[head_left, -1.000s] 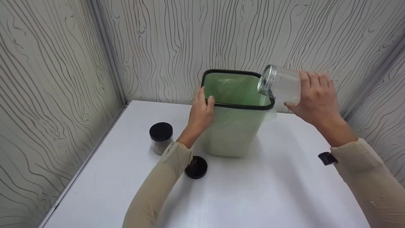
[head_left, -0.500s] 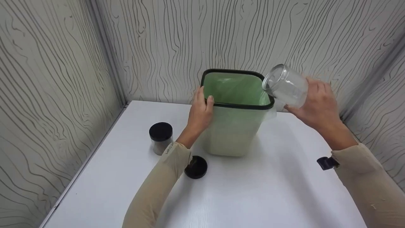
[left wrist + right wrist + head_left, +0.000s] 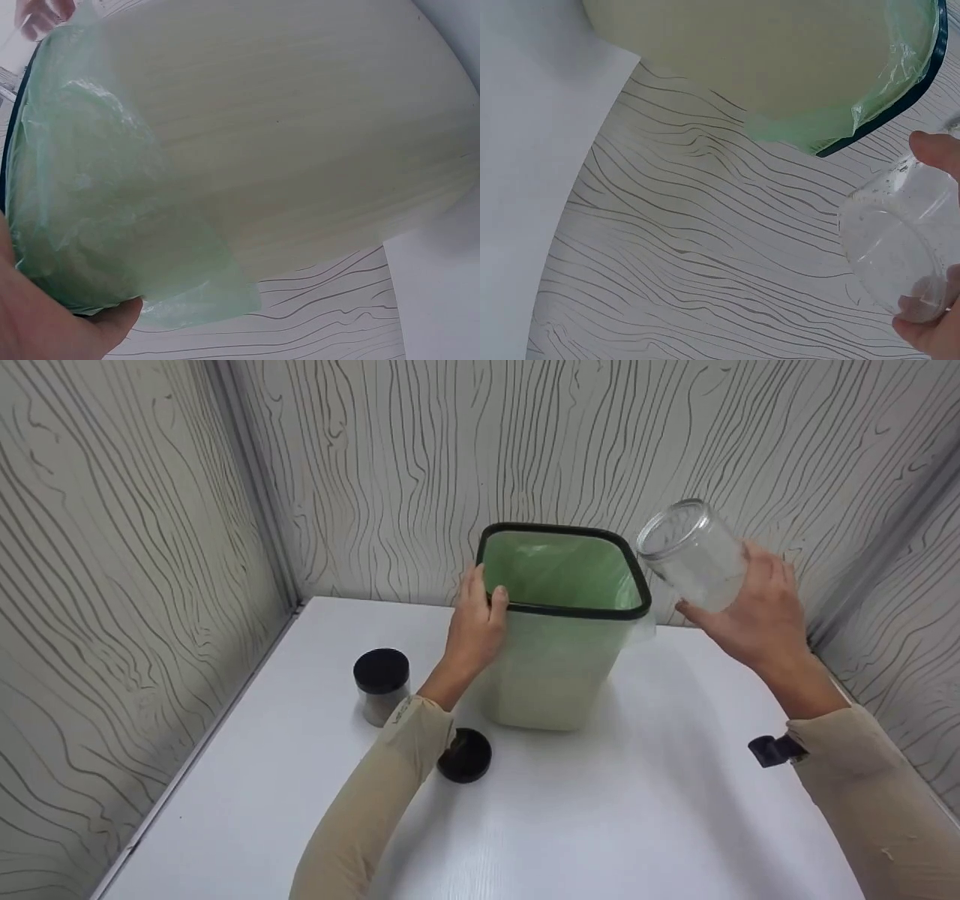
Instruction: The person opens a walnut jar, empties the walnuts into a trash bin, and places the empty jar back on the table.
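A pale trash bin [image 3: 551, 675] with a black rim and a green liner bag [image 3: 555, 570] stands on the table. My left hand [image 3: 478, 619] grips its rim at the left corner; in the left wrist view, the thumb lies against the liner's folded edge. Right of the bin, my right hand [image 3: 761, 619] holds a clear jar [image 3: 697, 555] in the air, tilted, its mouth up and to the left. Dark specks cling to the jar [image 3: 892, 232] in the right wrist view. A black lid [image 3: 466, 757] lies on the table, partly behind my left sleeve.
A second jar [image 3: 381, 686] with a black lid and greyish contents stands left of my left forearm. Wood-patterned walls [image 3: 405, 472] enclose the white table [image 3: 585, 825] at the back and sides.
My right hand has drawn the jar rightward, away from over the bin's rim, and turned its mouth more upward. The left hand and the bin have stayed in place.
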Motion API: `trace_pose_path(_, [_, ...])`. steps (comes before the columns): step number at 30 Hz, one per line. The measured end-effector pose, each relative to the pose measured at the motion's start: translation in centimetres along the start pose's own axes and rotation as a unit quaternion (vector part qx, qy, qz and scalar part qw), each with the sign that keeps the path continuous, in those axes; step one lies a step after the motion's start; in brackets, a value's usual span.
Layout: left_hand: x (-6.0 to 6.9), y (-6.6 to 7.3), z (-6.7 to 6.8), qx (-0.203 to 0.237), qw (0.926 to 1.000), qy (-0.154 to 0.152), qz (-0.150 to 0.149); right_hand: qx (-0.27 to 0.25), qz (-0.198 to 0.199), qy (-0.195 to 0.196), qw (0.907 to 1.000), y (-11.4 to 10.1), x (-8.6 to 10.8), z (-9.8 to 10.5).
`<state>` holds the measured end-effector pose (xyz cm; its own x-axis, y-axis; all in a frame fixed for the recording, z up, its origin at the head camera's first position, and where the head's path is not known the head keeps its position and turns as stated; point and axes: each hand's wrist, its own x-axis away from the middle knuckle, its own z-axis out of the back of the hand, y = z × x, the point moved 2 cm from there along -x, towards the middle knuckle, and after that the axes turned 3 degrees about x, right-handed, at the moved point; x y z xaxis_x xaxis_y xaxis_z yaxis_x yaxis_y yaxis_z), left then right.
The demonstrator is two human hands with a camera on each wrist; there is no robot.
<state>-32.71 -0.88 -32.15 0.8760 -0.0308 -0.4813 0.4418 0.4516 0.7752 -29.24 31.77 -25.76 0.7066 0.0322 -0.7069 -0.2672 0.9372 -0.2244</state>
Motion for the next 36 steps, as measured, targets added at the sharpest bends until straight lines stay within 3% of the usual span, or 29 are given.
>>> trace_pose_path(2, [0.0,0.0,0.0,0.002,1.0000,0.000,-0.001,-0.039,-0.059,-0.022,0.9972,0.4,0.2,-0.1])
trace_pose_path(5, [0.0,0.1,0.0,0.003,1.0000,0.002,-0.004,-0.087,-0.115,-0.055,0.9880,1.1,0.7,-0.2])
trace_pose_path(11, [0.0,0.1,0.1,-0.001,1.0000,0.004,-0.005,-0.161,-0.170,-0.107,0.9663,2.6,2.0,-1.0])
trace_pose_path(20, [-0.1,0.0,0.0,-0.001,1.0000,0.007,0.000,-0.236,-0.180,-0.149,0.9433,4.5,3.9,-2.7])
trace_pose_path(36, [0.0,-0.1,-0.1,0.002,1.0000,0.005,0.003,-0.289,-0.165,-0.184,0.9250,6.7,8.2,-6.1])
